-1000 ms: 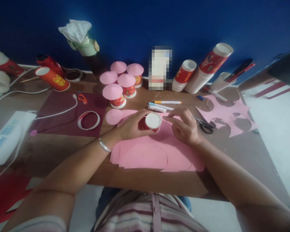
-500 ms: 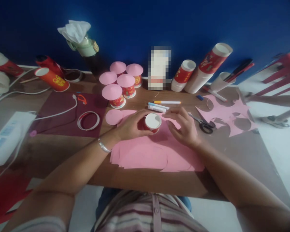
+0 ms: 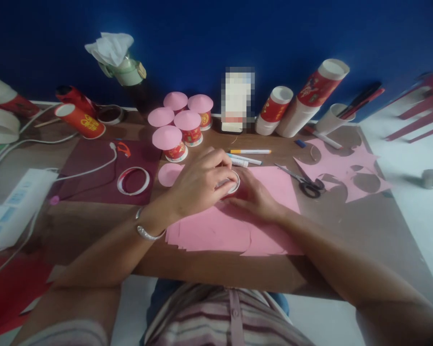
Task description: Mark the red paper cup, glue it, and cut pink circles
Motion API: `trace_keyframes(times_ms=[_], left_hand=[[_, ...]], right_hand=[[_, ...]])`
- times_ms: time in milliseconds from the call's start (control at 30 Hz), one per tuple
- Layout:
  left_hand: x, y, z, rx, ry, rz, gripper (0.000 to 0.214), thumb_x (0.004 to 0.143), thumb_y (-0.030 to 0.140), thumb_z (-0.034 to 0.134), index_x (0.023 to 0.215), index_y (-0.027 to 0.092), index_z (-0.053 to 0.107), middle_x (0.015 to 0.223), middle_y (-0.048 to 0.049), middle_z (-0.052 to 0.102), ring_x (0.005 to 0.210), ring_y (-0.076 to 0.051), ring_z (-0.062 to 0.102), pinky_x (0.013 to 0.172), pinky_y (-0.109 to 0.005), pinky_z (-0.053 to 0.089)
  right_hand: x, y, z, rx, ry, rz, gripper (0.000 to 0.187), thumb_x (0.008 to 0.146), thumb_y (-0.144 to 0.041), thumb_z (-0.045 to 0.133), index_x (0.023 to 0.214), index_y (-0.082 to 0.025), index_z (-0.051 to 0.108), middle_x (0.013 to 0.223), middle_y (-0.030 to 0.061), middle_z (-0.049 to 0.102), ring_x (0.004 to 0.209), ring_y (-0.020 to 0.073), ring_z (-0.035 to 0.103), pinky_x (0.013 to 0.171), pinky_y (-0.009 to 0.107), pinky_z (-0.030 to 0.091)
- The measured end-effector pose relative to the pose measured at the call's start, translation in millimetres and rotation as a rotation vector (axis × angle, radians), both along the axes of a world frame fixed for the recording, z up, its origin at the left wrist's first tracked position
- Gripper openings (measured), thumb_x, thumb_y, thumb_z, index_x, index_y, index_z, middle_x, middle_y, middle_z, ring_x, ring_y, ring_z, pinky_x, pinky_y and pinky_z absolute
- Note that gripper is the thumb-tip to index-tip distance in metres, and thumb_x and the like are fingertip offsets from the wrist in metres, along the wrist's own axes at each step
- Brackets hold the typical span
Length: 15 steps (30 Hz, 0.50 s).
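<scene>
A red paper cup (image 3: 235,185) with a white rim stands on the pink paper sheets (image 3: 216,235), mostly covered by my hands. My right hand (image 3: 258,194) is wrapped around its right side. From the left, my left hand (image 3: 211,180) reaches over it, fingers bent and closed at the rim. What lies under those fingertips is hidden. Left of the hands lies a pink paper disc (image 3: 169,175). Behind it are several red cups topped with pink paper cones (image 3: 167,138).
Scissors (image 3: 306,185) and cut-out pink scraps (image 3: 341,166) lie to the right. Markers (image 3: 250,152) lie behind the cup. Cup stacks (image 3: 299,115), a pen cup (image 3: 334,120) and a phone (image 3: 236,103) line the wall. A tape-like ring (image 3: 133,181) and cables (image 3: 86,170) are at left.
My right hand has closed around the cup's right side. My left hand has shifted from the cup's left side to over its top, covering much of the rim.
</scene>
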<state>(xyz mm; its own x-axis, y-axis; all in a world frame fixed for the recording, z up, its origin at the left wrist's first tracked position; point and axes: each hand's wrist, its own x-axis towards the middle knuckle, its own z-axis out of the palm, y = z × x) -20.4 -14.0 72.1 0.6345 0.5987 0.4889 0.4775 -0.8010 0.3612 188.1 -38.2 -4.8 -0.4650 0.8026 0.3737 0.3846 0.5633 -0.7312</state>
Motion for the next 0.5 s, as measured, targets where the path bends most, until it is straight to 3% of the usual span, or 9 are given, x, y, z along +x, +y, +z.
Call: trace_keyframes(times_ms=[200,500], left_hand=[[3.3,-5.1,4.7,-0.042,0.053,-0.035,0.017,0.095,0.014,0.063,0.082,0.017,0.073,0.096,-0.0045,0.066,0.088,-0.016,0.061,0.078,-0.032,0.050],[5.6,-4.0,1.7,-0.073,0.036,-0.024,0.015,0.095,0.014,0.062,0.082,0.017,0.070,0.097,-0.0048,0.065,0.089,-0.016,0.063,0.081,-0.031,0.053]], right_hand=[[-3.4,-2.3,3.5,0.055,-0.005,0.015,0.048,0.095,-0.042,0.071,0.135,-0.023,0.055,0.133,0.0153,0.066,0.126,0.0339,0.061,0.108,0.060,0.052],[-4.2,-2.0,0.2,0.094,-0.007,0.014,0.047,0.096,-0.044,0.068,0.134,-0.021,0.054,0.126,0.0155,0.068,0.117,0.0333,0.064,0.101,0.057,0.056]])
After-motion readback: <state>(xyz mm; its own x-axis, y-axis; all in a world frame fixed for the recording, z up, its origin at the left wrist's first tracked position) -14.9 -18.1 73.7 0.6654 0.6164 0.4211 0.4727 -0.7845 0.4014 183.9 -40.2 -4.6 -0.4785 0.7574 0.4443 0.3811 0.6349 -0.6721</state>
